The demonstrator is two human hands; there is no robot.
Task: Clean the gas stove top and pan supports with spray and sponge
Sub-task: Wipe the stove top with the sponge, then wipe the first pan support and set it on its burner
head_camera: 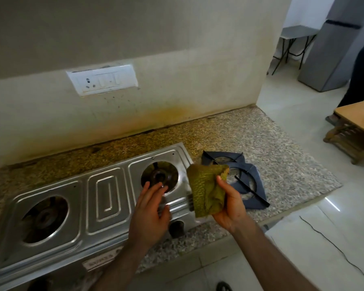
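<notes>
A steel two-burner gas stove (pixel 105 198) lies on the granite counter, both burners bare. Two dark pan supports (pixel 246 181) are stacked on the counter just right of the stove. My right hand (pixel 229 206) holds a crumpled green-yellow cloth (pixel 206 190) up above the stove's right edge. My left hand (pixel 149 213) hovers palm down over the right burner's front, fingers spread and blurred, with nothing in it. A stove knob (pixel 177 227) shows below it. No spray bottle is in view.
The speckled counter (pixel 282 164) ends at the right, with floor beyond. A white switch plate (pixel 103 79) sits on the stained wall. A wooden stool (pixel 355 131), a grey fridge (pixel 332 49) and a standing person's leg (pixel 359 70) are at the far right.
</notes>
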